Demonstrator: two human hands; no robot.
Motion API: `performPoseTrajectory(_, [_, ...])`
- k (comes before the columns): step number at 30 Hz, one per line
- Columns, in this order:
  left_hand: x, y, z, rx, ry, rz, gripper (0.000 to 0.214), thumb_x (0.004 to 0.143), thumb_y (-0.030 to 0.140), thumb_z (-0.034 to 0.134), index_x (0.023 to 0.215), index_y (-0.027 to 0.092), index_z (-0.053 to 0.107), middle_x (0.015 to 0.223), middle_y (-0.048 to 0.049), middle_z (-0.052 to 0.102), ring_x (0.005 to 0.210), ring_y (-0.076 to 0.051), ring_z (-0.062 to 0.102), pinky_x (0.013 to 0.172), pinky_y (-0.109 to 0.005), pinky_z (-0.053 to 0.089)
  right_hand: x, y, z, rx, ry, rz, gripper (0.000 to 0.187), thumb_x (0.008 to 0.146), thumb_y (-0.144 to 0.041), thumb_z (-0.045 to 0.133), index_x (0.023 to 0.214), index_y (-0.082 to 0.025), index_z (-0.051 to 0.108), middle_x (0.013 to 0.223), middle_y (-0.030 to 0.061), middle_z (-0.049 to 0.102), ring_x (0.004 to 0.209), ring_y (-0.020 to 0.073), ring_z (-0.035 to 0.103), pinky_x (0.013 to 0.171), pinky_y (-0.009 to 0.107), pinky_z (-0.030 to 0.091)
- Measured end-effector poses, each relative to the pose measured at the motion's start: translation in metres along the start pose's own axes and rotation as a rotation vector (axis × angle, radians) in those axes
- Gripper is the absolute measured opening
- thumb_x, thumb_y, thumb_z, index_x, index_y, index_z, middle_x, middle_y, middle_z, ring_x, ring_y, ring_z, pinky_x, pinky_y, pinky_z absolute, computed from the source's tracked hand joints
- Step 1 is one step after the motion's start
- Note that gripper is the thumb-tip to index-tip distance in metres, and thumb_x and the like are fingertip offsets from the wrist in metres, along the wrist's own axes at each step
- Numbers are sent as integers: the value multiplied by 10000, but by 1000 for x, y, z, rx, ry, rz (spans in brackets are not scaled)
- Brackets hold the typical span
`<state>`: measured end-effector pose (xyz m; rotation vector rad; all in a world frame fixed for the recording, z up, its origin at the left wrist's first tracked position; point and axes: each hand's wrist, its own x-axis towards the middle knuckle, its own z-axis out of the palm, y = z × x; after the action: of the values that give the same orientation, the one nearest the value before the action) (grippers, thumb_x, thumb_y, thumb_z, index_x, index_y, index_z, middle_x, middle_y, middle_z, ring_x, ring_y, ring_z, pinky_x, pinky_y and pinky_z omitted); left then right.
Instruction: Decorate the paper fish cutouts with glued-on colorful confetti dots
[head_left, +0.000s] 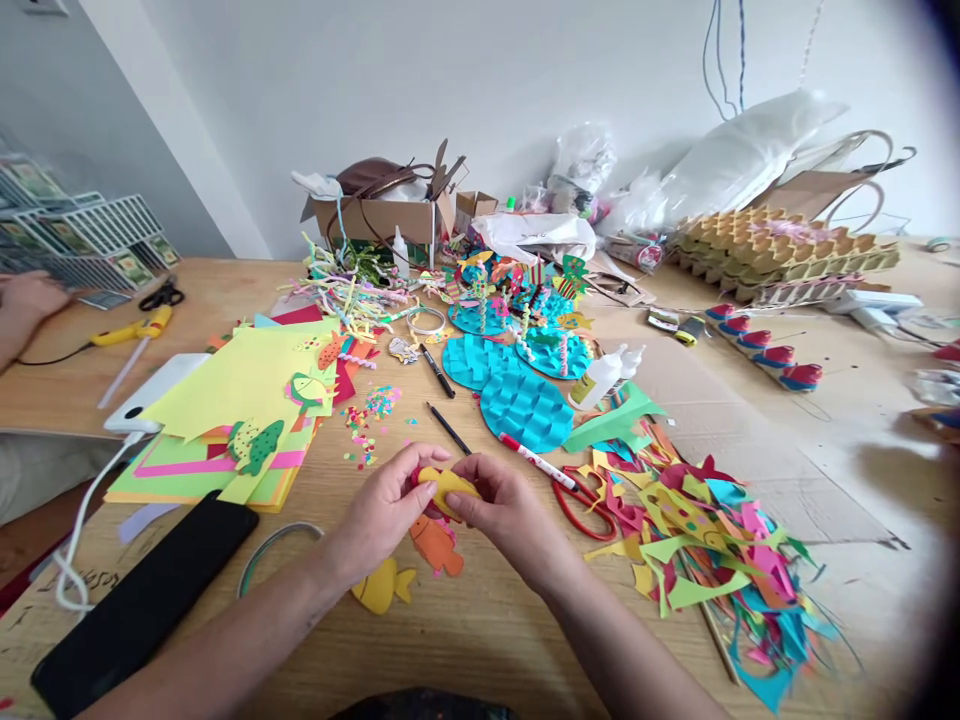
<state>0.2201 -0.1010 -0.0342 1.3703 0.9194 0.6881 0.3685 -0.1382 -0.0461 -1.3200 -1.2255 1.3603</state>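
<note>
Between my left hand (394, 500) and my right hand (506, 510) is a yellow paper cutout (448, 486), pinched by the fingers of both. A bit of pink or red shows behind it, mostly covered by the fingers. Just below the hands an orange paper fish (437, 548) lies on the table, with a yellow paper fish (381, 588) to its left, partly behind my left forearm. Beyond my right hand lie a red-and-white marker (536, 461) and red-handled scissors (600, 518). A dark pencil (448, 428) rests ahead of the fingers.
Blue paper discs (525, 412) and glue bottles (598, 380) stand ahead. Paper scraps (697, 530) spread at right. Coloured sheets (225, 390), a black phone-like slab (146, 605) and a white cable (75, 560) are left. Another person's hand (34, 300) is at far left.
</note>
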Motion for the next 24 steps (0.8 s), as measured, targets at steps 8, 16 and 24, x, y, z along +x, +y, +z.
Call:
performPoseTrajectory(8, [-22, 7, -17, 14, -3, -53, 393, 743, 218, 532, 1132, 234, 477, 891, -21, 591, 739, -144, 604, 688, -275, 502, 3, -10, 15, -129, -72, -18, 96, 723, -262, 517, 698, -170, 511, 627, -39, 505, 584, 94, 443, 522, 202, 326])
performPoseTrajectory(16, [-61, 3, -84, 545, 124, -43, 383, 731, 293, 557, 1112, 254, 545, 1032, -66, 600, 982, -239, 558, 818, -327, 469, -5, -16, 14, -528, -141, -18, 61, 731, -178, 489, 717, -181, 548, 650, -18, 569, 614, 113, 493, 522, 208, 298])
performPoseTrajectory(24, [-105, -40, -107, 1177, -29, -44, 779, 595, 149, 663, 1292, 316, 358, 1374, -39, 345, 1239, -280, 328, 1009, -410, 302, -10, 9, 17, -1012, -247, -62, 146, 759, -132, 447, 807, -182, 576, 787, 59, 640, 719, 172, 572, 579, 244, 333])
